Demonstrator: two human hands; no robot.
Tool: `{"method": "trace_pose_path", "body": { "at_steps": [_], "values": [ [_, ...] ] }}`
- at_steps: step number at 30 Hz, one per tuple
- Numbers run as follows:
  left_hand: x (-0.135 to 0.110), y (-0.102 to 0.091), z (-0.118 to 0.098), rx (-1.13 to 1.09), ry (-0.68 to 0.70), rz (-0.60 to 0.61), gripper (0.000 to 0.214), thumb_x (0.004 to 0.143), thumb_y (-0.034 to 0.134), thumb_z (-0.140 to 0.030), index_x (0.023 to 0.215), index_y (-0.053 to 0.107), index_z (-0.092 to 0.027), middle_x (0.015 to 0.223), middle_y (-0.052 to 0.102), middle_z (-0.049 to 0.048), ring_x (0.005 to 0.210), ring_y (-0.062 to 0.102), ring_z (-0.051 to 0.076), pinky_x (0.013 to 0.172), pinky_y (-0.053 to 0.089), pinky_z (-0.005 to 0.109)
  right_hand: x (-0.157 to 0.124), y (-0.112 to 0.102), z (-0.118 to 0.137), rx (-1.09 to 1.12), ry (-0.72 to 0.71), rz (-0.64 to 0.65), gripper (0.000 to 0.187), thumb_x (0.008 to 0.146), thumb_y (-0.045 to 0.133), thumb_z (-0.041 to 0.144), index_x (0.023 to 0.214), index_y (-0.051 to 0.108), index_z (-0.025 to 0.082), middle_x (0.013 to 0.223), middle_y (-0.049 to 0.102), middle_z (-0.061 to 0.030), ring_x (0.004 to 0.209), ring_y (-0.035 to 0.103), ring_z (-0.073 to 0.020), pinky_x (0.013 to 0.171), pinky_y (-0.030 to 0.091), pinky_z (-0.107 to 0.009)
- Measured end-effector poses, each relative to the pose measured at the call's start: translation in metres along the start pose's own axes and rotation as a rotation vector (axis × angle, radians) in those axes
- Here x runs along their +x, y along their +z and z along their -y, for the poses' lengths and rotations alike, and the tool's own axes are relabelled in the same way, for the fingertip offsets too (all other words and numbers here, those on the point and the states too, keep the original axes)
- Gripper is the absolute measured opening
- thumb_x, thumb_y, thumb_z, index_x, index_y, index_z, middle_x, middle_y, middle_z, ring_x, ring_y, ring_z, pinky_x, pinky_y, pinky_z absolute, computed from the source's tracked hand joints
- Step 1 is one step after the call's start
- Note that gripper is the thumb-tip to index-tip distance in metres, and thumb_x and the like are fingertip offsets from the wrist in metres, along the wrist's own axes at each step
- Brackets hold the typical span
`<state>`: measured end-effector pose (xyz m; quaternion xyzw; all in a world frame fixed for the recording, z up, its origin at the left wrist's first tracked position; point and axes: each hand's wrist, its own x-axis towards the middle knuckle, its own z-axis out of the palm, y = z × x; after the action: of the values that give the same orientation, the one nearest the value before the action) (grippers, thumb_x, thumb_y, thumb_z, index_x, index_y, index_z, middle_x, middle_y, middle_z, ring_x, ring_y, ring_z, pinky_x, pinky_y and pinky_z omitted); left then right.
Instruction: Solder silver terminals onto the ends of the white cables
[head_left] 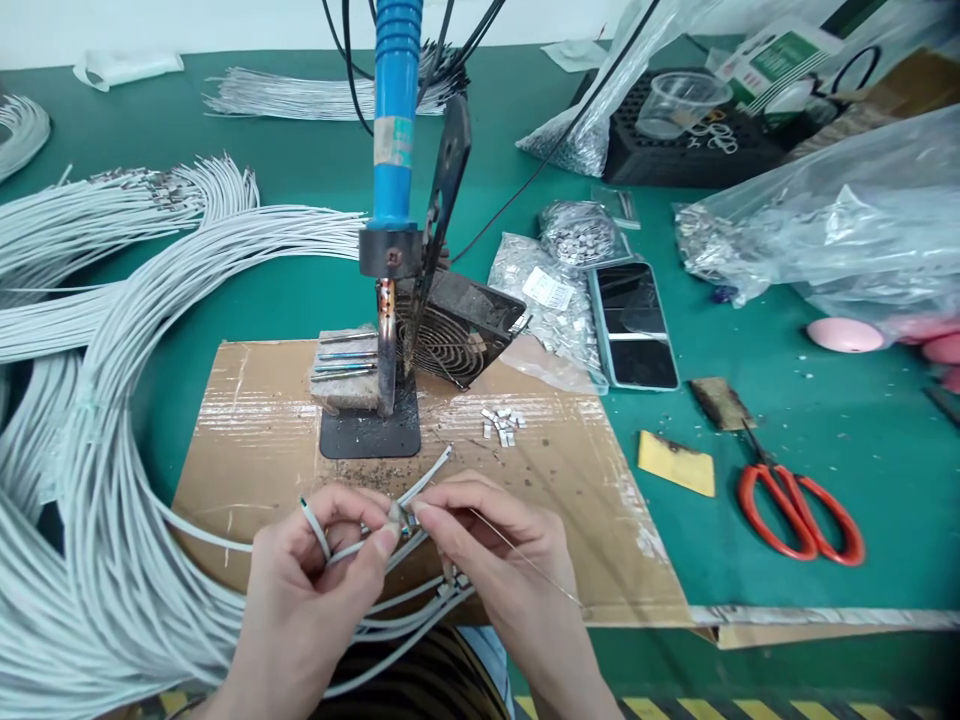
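Grey cable (346, 551) is held above cardboard (262, 400), pinched by left hand (319, 570); thin wire (525, 556) is pinched by right hand (506, 545). Handling judged unfinished; small white pieces (506, 438) lie unattached. Bundled cables (112, 420): stage unclear.

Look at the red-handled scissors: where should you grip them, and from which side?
Probably best by the red handle loops, coming from the near right: the scissors lie with both loops on the near side and the blades pointing away, towards the dark brown block.
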<state>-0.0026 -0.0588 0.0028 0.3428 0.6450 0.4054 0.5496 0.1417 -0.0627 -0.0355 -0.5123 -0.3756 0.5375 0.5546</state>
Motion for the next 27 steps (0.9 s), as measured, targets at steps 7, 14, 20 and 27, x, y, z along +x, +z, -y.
{"method": "trace_pose_path", "body": {
  "at_steps": [7,14,20,27],
  "values": [
    [0.001,0.002,-0.002,-0.010,0.022,0.013,0.012,0.067,0.085,-0.021,0.063,0.073,-0.020,0.074,0.075,0.0019,0.067,0.067,0.013,0.063,0.054,0.017,0.002,-0.003,0.004,-0.025,-0.004,0.028,0.009,0.083,0.081,0.019,0.077,0.086,0.025,0.070,0.073,-0.0012,0.057,0.054,-0.0099,0.047,0.039,-0.019],
    [0.002,0.003,0.000,-0.028,0.037,0.014,0.013,0.068,0.084,-0.016,0.062,0.073,-0.020,0.075,0.074,0.0000,0.066,0.066,0.009,0.062,0.051,0.012,0.001,-0.005,0.000,-0.035,0.008,0.063,0.008,0.084,0.082,0.022,0.079,0.086,0.027,0.072,0.073,-0.0011,0.064,0.060,-0.0125,0.055,0.045,-0.021],
    [0.002,0.005,0.000,-0.052,0.035,-0.001,0.014,0.065,0.084,-0.014,0.060,0.072,-0.019,0.074,0.074,0.0008,0.068,0.068,0.011,0.065,0.053,0.012,0.003,-0.006,0.005,-0.064,-0.010,0.085,0.010,0.085,0.081,0.020,0.081,0.087,0.027,0.073,0.074,-0.0014,0.062,0.061,-0.0123,0.052,0.044,-0.021],
    [0.001,0.008,0.000,-0.022,0.039,-0.025,0.014,0.065,0.083,-0.015,0.060,0.071,-0.019,0.075,0.072,0.0005,0.066,0.068,0.010,0.061,0.051,0.012,-0.002,-0.006,-0.007,-0.119,-0.146,0.072,0.015,0.089,0.080,0.018,0.090,0.086,0.032,0.077,0.074,0.0023,0.065,0.064,-0.0109,0.055,0.048,-0.019]
  ]
}}
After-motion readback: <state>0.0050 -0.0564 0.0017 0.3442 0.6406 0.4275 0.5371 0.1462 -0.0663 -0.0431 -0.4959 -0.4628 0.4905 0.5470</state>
